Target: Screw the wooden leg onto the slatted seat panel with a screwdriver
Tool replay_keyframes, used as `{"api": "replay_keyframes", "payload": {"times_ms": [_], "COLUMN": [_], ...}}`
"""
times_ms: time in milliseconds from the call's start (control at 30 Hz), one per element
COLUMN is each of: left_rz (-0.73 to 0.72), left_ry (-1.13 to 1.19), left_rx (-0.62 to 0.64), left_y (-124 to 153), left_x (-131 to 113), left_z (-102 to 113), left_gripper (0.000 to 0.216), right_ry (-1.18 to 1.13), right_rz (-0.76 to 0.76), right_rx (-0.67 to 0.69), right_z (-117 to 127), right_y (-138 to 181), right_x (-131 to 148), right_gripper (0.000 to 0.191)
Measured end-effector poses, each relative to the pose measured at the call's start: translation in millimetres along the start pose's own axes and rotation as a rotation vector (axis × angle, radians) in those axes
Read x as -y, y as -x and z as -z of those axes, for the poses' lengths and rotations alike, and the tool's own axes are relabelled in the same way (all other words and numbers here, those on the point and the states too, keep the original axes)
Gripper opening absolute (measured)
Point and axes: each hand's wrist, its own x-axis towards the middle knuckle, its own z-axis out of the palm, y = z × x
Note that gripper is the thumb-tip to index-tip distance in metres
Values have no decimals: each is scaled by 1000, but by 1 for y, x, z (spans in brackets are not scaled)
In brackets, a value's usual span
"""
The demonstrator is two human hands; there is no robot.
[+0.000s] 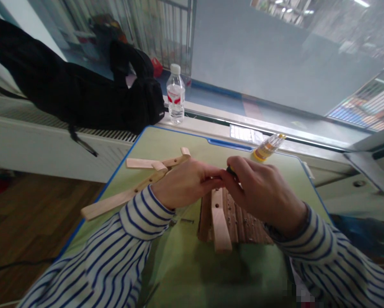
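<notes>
Tabletop (185,250) seemingly free at near side, wooden pieces (111,203) blocking left, yellow-tipped bottle (268,147) beyond right hand (261,188)

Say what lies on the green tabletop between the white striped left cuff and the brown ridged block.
The head view shows a small dark piece, perhaps a screw, between the left cuff and the block; anything else there is too blurred.

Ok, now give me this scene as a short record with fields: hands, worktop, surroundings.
Left hand: fingertips pinched against the right hand's; anything held is hidden
Right hand: curled around a small dark object, mostly hidden
Below the hands: corrugated block, a drilled wooden piece lying on it, its near end overhanging
Left side of table: more drilled wooden pieces
Beyond: upright water bottle, black bag
</notes>
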Motion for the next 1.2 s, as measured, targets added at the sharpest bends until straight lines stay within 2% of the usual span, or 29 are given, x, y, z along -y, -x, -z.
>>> {"api": "replay_keyframes", "payload": {"times_ms": [133,267,400,500,600,700,867,1000,1200], "left_rz": [9,52,146,162,172,181,160,146,133], "left_ry": [-19,-152,-261,-263,-297,-342,-341,-279,-216], "left_rx": [-11,-33,-97,-69,-58,-57,-48,-60,-66], "left_y": [0,-1,-3,-3,-3,-4,-5,-4,-3], "left_x": [-2,-9,-17,-20,-21,-21,-20,-17,-11], "left_z": [0,-2,-2,-1,0,-1,-2,-1,0], "left_gripper": [19,19,22,25,28,29,24,22,19], "right_ry": [-10,-8,52,80,64,23,141,215,270], "right_rz": [-30,-25,-35,-26,60,212,383,417,380], "right_rx": [18,48,48,84,159,238,306,288,262], "right_z": [0,2,6,14,24,32,31,23,19], "right_y": [0,0,0,-1,-4,-10,-19,-21,-20], "right_x": [2,3,1,-5,-12,-18,-22,-21,-16], "right_gripper": [24,23,26,31,35,36,25,21,19]}}
